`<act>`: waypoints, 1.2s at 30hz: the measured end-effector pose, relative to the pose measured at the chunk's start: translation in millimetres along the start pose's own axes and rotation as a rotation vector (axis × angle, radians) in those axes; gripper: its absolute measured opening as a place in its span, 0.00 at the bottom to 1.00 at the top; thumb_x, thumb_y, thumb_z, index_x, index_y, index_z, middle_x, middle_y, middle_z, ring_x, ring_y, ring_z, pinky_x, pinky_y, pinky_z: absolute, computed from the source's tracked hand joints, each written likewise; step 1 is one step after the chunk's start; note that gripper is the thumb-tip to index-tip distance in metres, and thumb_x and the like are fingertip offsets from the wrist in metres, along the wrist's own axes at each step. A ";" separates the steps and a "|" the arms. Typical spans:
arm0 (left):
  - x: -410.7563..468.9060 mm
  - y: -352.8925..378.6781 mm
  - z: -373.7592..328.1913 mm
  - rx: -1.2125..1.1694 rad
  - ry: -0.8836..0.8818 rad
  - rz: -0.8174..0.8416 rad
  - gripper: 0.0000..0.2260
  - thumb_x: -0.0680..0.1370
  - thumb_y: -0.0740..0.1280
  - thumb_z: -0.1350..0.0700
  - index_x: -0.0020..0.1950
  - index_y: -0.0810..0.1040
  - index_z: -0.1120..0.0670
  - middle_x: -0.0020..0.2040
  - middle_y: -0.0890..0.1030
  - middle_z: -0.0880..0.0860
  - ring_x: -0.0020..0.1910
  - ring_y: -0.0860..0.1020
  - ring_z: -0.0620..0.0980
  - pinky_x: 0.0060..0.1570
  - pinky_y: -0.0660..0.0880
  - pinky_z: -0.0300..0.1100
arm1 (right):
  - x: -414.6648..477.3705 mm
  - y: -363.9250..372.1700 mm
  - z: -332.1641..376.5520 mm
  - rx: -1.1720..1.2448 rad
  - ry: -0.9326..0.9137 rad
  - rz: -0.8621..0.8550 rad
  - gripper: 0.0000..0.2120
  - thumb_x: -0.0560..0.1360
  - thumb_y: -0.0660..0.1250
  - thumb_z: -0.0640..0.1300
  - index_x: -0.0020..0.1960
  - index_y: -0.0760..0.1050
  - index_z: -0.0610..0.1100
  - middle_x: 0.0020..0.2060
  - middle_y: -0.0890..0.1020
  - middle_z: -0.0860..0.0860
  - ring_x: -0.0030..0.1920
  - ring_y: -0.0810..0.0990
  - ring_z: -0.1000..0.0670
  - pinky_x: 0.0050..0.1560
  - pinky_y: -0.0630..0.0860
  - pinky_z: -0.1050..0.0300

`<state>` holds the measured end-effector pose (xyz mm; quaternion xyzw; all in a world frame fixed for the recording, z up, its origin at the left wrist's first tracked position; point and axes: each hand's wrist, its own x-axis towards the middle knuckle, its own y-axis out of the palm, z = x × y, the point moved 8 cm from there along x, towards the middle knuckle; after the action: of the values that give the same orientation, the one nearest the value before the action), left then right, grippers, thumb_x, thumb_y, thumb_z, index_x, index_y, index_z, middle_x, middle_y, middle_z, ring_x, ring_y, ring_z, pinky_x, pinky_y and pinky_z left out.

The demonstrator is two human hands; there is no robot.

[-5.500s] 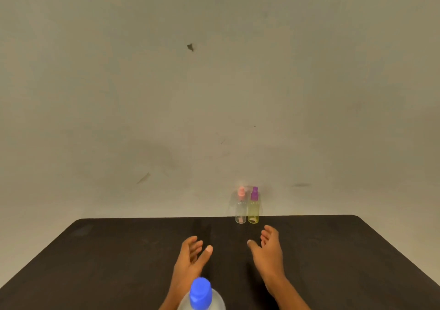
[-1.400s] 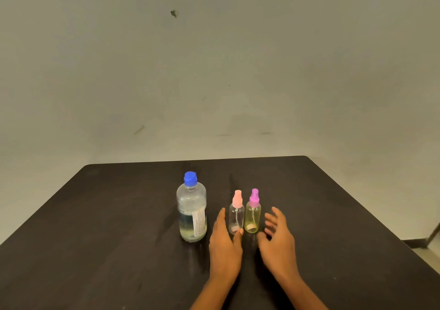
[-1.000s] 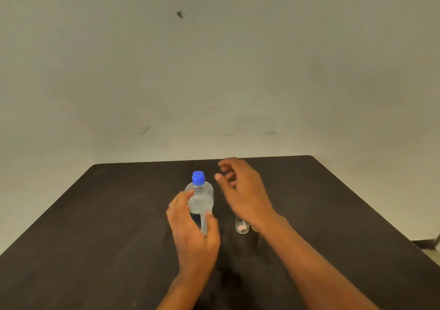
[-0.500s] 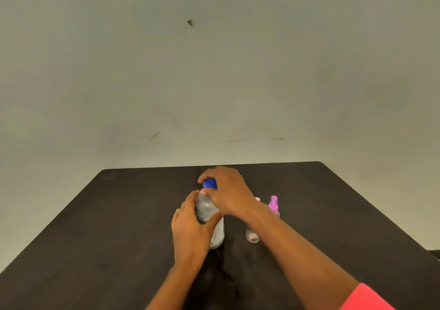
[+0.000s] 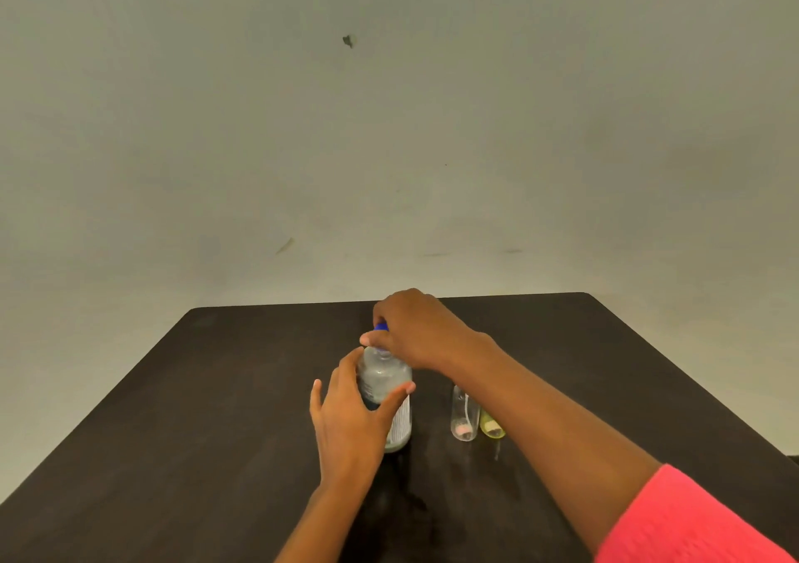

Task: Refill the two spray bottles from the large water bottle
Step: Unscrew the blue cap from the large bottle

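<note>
The large clear water bottle (image 5: 385,383) stands upright on the dark table (image 5: 173,433), a white label on its lower side. My left hand (image 5: 352,420) wraps around its body from the near side. My right hand (image 5: 415,329) grips the blue cap (image 5: 381,327) from above, hiding most of it. To the right stand two small spray bottles side by side: a clear one (image 5: 463,422) and a yellowish one (image 5: 490,426). My right forearm hides their tops.
A plain pale wall rises behind the table's far edge. The table's right edge (image 5: 691,389) runs diagonally toward me. A pink sleeve (image 5: 691,523) covers my right upper arm at the lower right.
My hands left the spray bottles and went to the water bottle. The left hand closed on its body and the right hand on its cap, where both stay now.
</note>
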<state>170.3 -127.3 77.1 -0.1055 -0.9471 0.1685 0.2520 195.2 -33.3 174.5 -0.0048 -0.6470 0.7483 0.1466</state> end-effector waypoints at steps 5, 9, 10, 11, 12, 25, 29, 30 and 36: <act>-0.1 -0.4 -0.1 0.003 -0.003 0.010 0.32 0.65 0.68 0.35 0.65 0.69 0.48 0.59 0.77 0.44 0.61 0.74 0.44 0.74 0.52 0.49 | 1.2 2.5 11.6 0.056 -0.108 0.147 0.11 0.75 0.66 0.35 0.56 0.78 0.41 0.55 0.80 0.46 0.53 0.78 0.46 0.46 0.69 0.60; -0.1 -0.3 0.3 0.016 -0.006 0.007 0.32 0.66 0.69 0.36 0.66 0.69 0.48 0.60 0.77 0.45 0.61 0.74 0.44 0.74 0.50 0.48 | -2.7 -3.4 14.6 0.203 -0.143 0.228 0.19 0.73 0.66 0.32 0.63 0.74 0.42 0.60 0.78 0.46 0.59 0.76 0.46 0.54 0.73 0.59; 0.2 0.0 -0.1 0.016 -0.004 0.007 0.32 0.65 0.69 0.36 0.65 0.69 0.48 0.59 0.77 0.45 0.61 0.74 0.44 0.74 0.50 0.47 | -3.0 -4.5 14.1 0.213 -0.134 0.224 0.19 0.75 0.66 0.36 0.65 0.73 0.43 0.61 0.77 0.46 0.60 0.76 0.47 0.57 0.73 0.58; 0.1 0.0 -0.1 0.019 -0.005 0.005 0.32 0.66 0.69 0.36 0.65 0.69 0.48 0.59 0.78 0.45 0.61 0.74 0.44 0.74 0.50 0.47 | -2.5 -5.3 12.7 0.188 -0.115 0.202 0.17 0.76 0.66 0.42 0.65 0.72 0.43 0.61 0.77 0.46 0.59 0.76 0.47 0.57 0.73 0.57; 0.2 0.1 -0.1 0.024 -0.007 0.003 0.31 0.66 0.69 0.36 0.65 0.69 0.49 0.59 0.78 0.45 0.61 0.74 0.44 0.74 0.49 0.47 | -1.8 -6.1 10.1 0.124 -0.085 0.165 0.17 0.77 0.65 0.49 0.63 0.73 0.44 0.59 0.78 0.46 0.57 0.77 0.47 0.55 0.73 0.57; -0.1 -0.7 0.0 0.033 0.008 -0.009 0.32 0.66 0.70 0.37 0.66 0.68 0.48 0.60 0.77 0.45 0.62 0.73 0.44 0.73 0.47 0.45 | 2.3 1.7 22.3 0.066 -0.179 0.315 0.19 0.73 0.67 0.33 0.62 0.75 0.44 0.60 0.77 0.46 0.58 0.76 0.47 0.52 0.72 0.59; -0.2 0.8 1.6 0.040 0.007 -0.013 0.31 0.66 0.69 0.36 0.64 0.70 0.49 0.58 0.78 0.45 0.61 0.74 0.44 0.74 0.48 0.46 | 1.1 -4.0 12.5 0.025 -0.098 0.192 0.22 0.76 0.66 0.54 0.66 0.71 0.46 0.62 0.76 0.47 0.59 0.75 0.47 0.57 0.73 0.54; -0.4 1.0 1.4 0.043 0.010 -0.017 0.30 0.67 0.70 0.37 0.64 0.69 0.49 0.58 0.78 0.45 0.61 0.74 0.44 0.74 0.48 0.46 | 2.5 -6.9 8.5 -0.054 -0.060 0.127 0.21 0.76 0.64 0.58 0.62 0.73 0.45 0.57 0.78 0.47 0.54 0.77 0.47 0.52 0.73 0.54; -1.9 0.8 -0.2 0.032 0.022 -0.015 0.32 0.66 0.69 0.36 0.66 0.68 0.48 0.60 0.77 0.45 0.62 0.74 0.44 0.73 0.48 0.46 | 6.7 1.0 9.1 -0.077 -0.080 0.177 0.10 0.77 0.66 0.45 0.56 0.77 0.41 0.53 0.80 0.45 0.49 0.78 0.46 0.45 0.71 0.58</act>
<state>172.1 -127.1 76.1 -0.0964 -0.9422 0.1806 0.2653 186.8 -40.7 176.3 -0.0376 -0.6777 0.7324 0.0538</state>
